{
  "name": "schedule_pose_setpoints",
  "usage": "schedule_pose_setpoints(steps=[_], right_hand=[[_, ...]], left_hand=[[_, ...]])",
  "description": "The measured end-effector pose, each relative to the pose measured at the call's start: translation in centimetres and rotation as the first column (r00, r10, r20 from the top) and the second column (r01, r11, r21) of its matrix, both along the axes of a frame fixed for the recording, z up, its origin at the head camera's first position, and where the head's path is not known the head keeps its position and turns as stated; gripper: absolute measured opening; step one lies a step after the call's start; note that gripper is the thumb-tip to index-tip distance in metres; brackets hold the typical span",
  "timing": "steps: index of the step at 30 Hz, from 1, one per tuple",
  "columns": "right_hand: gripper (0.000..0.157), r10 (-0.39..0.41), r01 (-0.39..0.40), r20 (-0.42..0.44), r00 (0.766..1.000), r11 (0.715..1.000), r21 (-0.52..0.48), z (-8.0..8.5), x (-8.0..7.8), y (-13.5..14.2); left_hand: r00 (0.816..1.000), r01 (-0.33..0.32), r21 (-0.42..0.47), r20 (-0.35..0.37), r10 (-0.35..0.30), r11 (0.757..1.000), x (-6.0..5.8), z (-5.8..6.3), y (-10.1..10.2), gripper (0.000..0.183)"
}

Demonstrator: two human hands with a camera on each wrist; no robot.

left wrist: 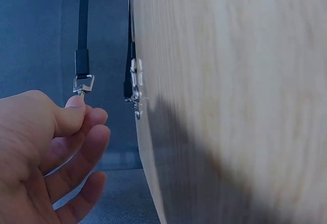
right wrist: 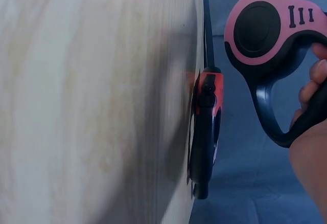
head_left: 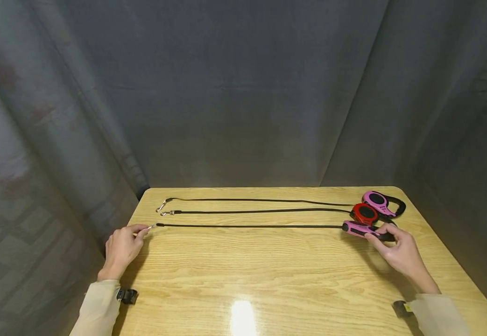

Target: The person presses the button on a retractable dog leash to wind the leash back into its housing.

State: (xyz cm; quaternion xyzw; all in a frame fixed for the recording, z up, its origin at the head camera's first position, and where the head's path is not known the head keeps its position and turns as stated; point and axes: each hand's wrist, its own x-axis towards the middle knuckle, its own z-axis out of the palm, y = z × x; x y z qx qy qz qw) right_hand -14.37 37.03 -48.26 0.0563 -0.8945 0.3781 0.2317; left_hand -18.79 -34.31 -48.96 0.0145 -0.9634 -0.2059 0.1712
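Note:
My left hand (head_left: 121, 247) pinches the metal snap hook (left wrist: 82, 87) of a retractable dog leash between thumb and forefinger, the other fingers loosely bent. From the hook a black strap (head_left: 247, 227) runs straight across to the pink-and-black leash case (head_left: 352, 228). My right hand (head_left: 402, 254) grips that case by its black loop handle (right wrist: 268, 116), fingers passing through the loop. In both wrist views the hook and case are held up off the tabletop. Behind lie a red leash (head_left: 357, 213) and another pink leash (head_left: 369, 197), their straps stretched out leftward.
The wooden table (head_left: 243, 266) ends against a grey curtain (head_left: 243, 116) at the back and sides. Two more snap hooks, one at the far strap's end (head_left: 161, 206) and one at the middle strap's end (head_left: 165, 213), lie near the left edge.

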Motion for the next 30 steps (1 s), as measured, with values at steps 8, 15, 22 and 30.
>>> schedule_pose_setpoints(steps=[8, 15, 22, 30], right_hand=[[0.018, 0.045, -0.046, -0.016, 0.999, 0.997, -0.064, 0.0, -0.3, -0.6], [0.017, 0.057, -0.056, 0.000, 0.998, 0.995, -0.085, -0.5, -0.5, -0.3], [0.021, 0.099, -0.099, -0.008, 0.995, 0.990, -0.101, -0.7, -0.5, -0.9], [0.020, 0.086, -0.086, 0.011, 0.996, 0.996, -0.029, -0.5, -0.6, -1.5]], left_hand=[[0.998, 0.061, 0.000, -0.033, -0.061, 0.998, -0.3, 0.3, 1.1, 0.023], [0.999, 0.051, 0.009, -0.018, -0.051, 0.999, -0.1, 0.1, 1.3, 0.021], [0.997, 0.069, 0.034, 0.025, -0.070, 0.997, 0.1, 0.3, 1.9, 0.024], [0.996, 0.077, 0.040, 0.032, -0.078, 0.996, 0.4, 0.4, 2.7, 0.022]])
